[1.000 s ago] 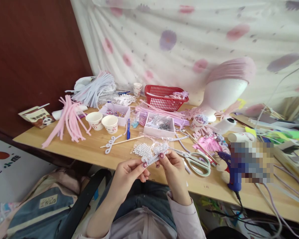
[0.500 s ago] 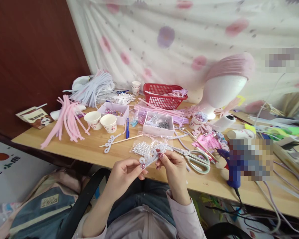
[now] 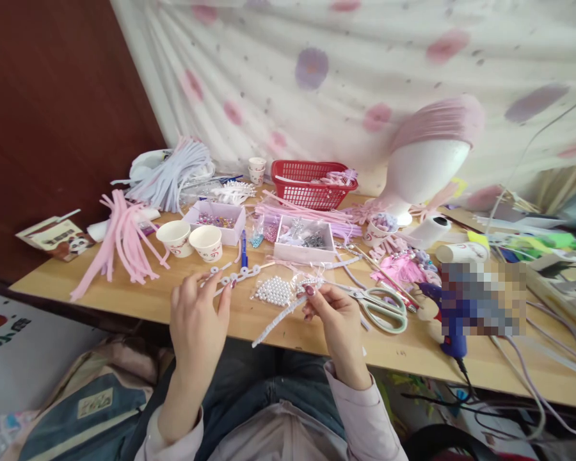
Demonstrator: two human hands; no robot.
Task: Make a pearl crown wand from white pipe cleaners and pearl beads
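Note:
Between the thumb and fingers of my right hand (image 3: 333,314) is a straight, bumpy white pipe cleaner (image 3: 273,328), its free end slanting down to the left over the table edge. My left hand (image 3: 196,323) reaches over the table with thumb and fingers apart. Its thumb tip is at a curled white pipe cleaner (image 3: 242,275) with small loops; part of a second looped piece lies hidden behind the fingers. White pearl beads (image 3: 273,291) lie in a clear bag between my hands. Scissors (image 3: 384,310) with pale green handles rest right of my right hand.
Two paper cups (image 3: 206,244), a white box (image 3: 304,251) and a blue pen (image 3: 244,250) stand or lie beyond my hands. Farther back are a red basket (image 3: 312,198) and a white head form (image 3: 425,169). A blue glue gun (image 3: 454,320) lies at the right.
My hands have come apart: the left moved left and away from me to the looped pieces. The right has stayed nearly in place, and a straight pipe cleaner now shows in it.

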